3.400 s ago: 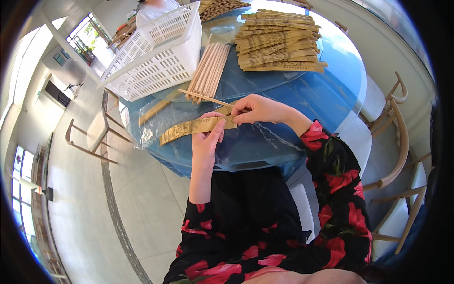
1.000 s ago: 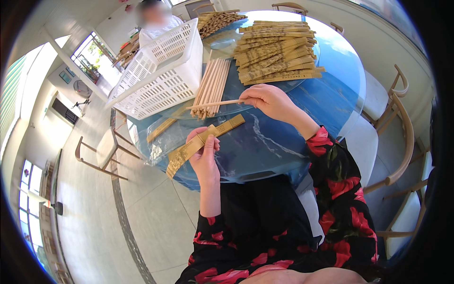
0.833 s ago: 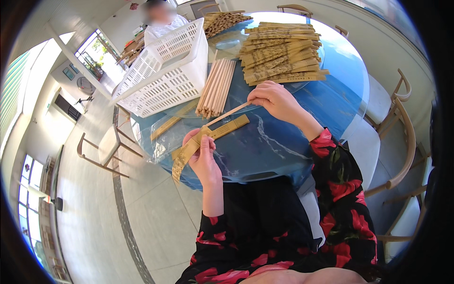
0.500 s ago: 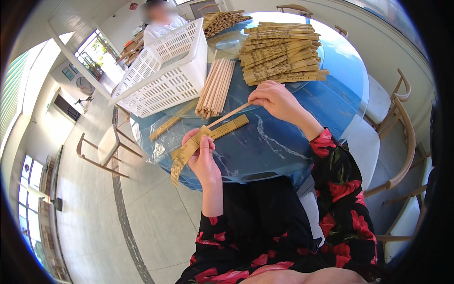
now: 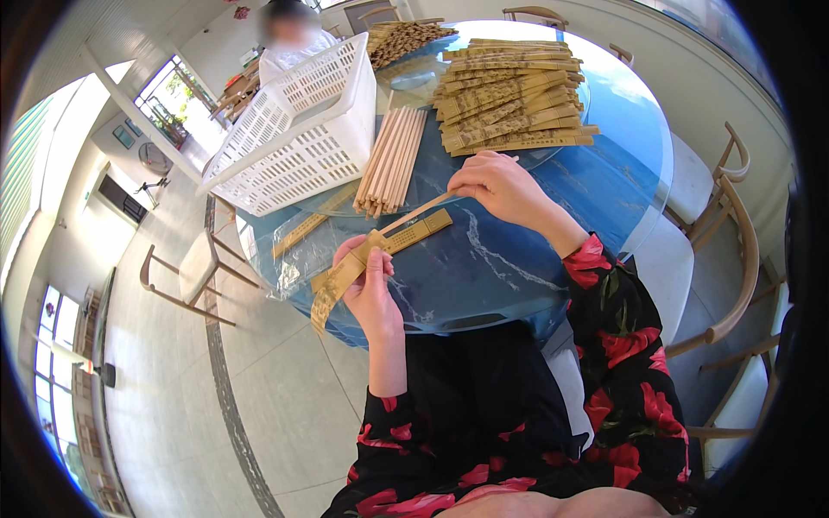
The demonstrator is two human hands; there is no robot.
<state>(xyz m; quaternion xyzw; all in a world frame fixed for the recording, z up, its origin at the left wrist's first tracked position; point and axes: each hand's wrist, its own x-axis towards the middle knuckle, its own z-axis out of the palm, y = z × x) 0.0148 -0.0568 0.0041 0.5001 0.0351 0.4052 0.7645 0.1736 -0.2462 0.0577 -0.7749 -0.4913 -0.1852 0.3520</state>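
My left hand (image 5: 370, 281) grips a flat tan paper sleeve (image 5: 345, 269) near its middle, holding it over the near edge of the round blue table (image 5: 518, 259). My right hand (image 5: 494, 183) pinches a pair of pale wooden chopsticks (image 5: 419, 211) by the far end, their tips at the sleeve's open mouth. A loose bundle of bare chopsticks (image 5: 390, 160) lies just beyond my hands. Behind my right hand sits a stack of filled sleeves (image 5: 509, 99).
A white plastic basket (image 5: 298, 129) stands at the table's left. A clear plastic bag (image 5: 294, 250) with sleeves lies at the left edge. Another person sits across the table beside a second pile (image 5: 406, 36). Wooden chairs (image 5: 725, 242) stand right and left.
My right hand picked a pair of chopsticks from the bundle and brought them to the sleeve's mouth. My left hand tilted the sleeve and shifted slightly left.
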